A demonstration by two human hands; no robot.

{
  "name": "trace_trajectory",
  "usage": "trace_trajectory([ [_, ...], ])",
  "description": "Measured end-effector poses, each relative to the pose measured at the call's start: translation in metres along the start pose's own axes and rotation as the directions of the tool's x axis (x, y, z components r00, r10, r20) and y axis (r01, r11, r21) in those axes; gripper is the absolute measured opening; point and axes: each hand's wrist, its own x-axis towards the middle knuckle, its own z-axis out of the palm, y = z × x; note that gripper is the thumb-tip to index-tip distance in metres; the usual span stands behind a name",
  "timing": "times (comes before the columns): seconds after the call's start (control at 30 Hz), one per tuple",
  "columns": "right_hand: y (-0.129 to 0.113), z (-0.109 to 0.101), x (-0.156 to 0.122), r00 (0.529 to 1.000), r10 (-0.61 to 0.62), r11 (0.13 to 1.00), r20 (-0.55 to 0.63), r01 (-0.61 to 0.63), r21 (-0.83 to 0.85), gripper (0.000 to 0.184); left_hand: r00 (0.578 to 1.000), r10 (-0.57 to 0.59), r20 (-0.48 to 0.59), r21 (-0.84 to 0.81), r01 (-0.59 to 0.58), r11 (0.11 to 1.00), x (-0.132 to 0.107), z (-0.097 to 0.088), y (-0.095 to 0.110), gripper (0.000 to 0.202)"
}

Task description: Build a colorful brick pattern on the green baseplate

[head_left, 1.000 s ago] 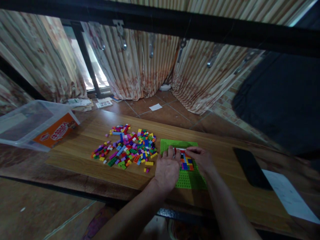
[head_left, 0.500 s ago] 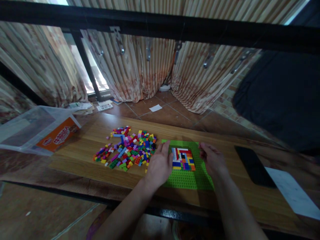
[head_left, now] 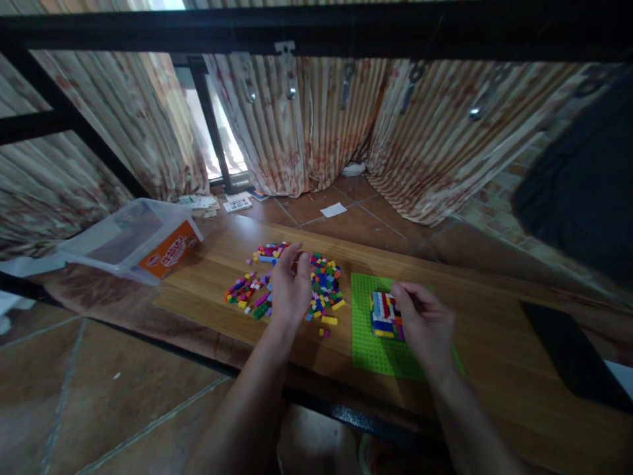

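My left hand (head_left: 291, 287) hovers over the pile of loose toy bricks (head_left: 326, 280), its thumb and fingers apart, and no brick shows in it. On the wooden board, a green baseplate (head_left: 363, 353) carries a flat block of multicoloured bricks (head_left: 383, 313) in white, red, blue, yellow and orange rows. Over the right part of that block is my right hand (head_left: 425, 323), fingers curled in toward the thumb. What the fingertips hold, if anything, is hidden, and the hand covers the block's right side.
A clear plastic bin (head_left: 133, 241) with an orange label stands at the board's left end. To the right lies a dark flat slab (head_left: 573, 356), with a white sheet (head_left: 620, 377) beyond it. A black metal bar (head_left: 316, 30) crosses above the board.
My left hand has gone from the baseplate's left edge to over the brick pile. My right hand has moved in from the baseplate's right side over the brick block. The view has turned left.
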Motion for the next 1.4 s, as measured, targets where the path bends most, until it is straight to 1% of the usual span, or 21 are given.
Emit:
trace_trajectory([
  [0.07, -0.002, 0.008, -0.008, 0.99, -0.086, 0.994, 0.111, 0.093, -0.057, 0.02, 0.996, -0.072, -0.047, -0.081, 0.068, 0.994, 0.004, -0.005, 0.005, 0.037],
  [0.17, -0.005, 0.022, -0.017, 0.944, -0.194, 0.966, 0.265, 0.231, -0.116, 0.018, 0.98, -0.175, -0.094, -0.207, 0.153, 0.966, 0.009, -0.016, 0.012, 0.033],
  [0.27, -0.009, 0.038, -0.023, 0.904, -0.207, 0.943, 0.373, 0.286, -0.17, 0.019, 0.949, -0.295, -0.107, -0.365, 0.239, 0.9, 0.014, -0.028, 0.016, 0.031],
  [0.37, -0.01, 0.05, -0.026, 0.889, -0.189, 0.918, 0.417, 0.311, -0.248, 0.019, 0.91, -0.399, -0.114, -0.475, 0.303, 0.826, 0.022, -0.043, 0.018, 0.028],
  [0.43, -0.008, 0.054, -0.027, 0.888, -0.183, 0.892, 0.422, 0.33, -0.308, 0.02, 0.89, -0.437, -0.128, -0.487, 0.327, 0.81, 0.026, -0.052, 0.018, 0.027],
  [0.53, 0.0, 0.056, -0.027, 0.884, -0.172, 0.844, 0.434, 0.36, -0.398, 0.023, 0.886, -0.446, -0.13, -0.442, 0.351, 0.826, 0.03, -0.062, 0.019, 0.029],
  [0.6, 0.005, 0.057, -0.027, 0.869, -0.156, 0.816, 0.47, 0.382, -0.434, 0.026, 0.891, -0.446, -0.082, -0.416, 0.376, 0.828, 0.029, -0.065, 0.02, 0.03],
  [0.67, 0.008, 0.059, -0.027, 0.855, -0.143, 0.798, 0.498, 0.397, -0.453, 0.027, 0.893, -0.449, -0.014, -0.39, 0.408, 0.825, 0.027, -0.065, 0.02, 0.031],
  [0.77, 0.007, 0.062, -0.029, 0.851, -0.137, 0.788, 0.507, 0.404, -0.466, 0.024, 0.899, -0.433, 0.062, -0.331, 0.427, 0.841, 0.023, -0.06, 0.017, 0.031],
  [0.9, 0.0, 0.064, -0.03, 0.836, -0.136, 0.803, 0.531, 0.407, -0.435, 0.019, 0.922, -0.369, 0.115, -0.231, 0.386, 0.893, 0.019, -0.048, 0.012, 0.029],
  [1.07, -0.003, 0.065, -0.029, 0.823, -0.115, 0.816, 0.557, 0.398, -0.419, 0.016, 0.926, -0.33, 0.183, -0.13, 0.355, 0.926, 0.014, -0.035, 0.01, 0.03],
  [1.13, -0.005, 0.064, -0.029, 0.824, -0.11, 0.819, 0.557, 0.392, -0.418, 0.015, 0.932, -0.311, 0.185, -0.108, 0.334, 0.936, 0.012, -0.03, 0.011, 0.028],
  [1.27, -0.012, 0.055, -0.027, 0.861, -0.121, 0.876, 0.494, 0.327, -0.355, 0.013, 0.936, -0.287, 0.203, -0.065, 0.306, 0.95, 0.008, -0.022, 0.011, 0.024],
  [1.4, -0.017, 0.034, -0.022, 0.908, -0.151, 0.923, 0.392, 0.272, -0.273, 0.014, 0.923, -0.293, 0.249, 0.008, 0.3, 0.954, 0.004, -0.015, 0.01, 0.023],
])
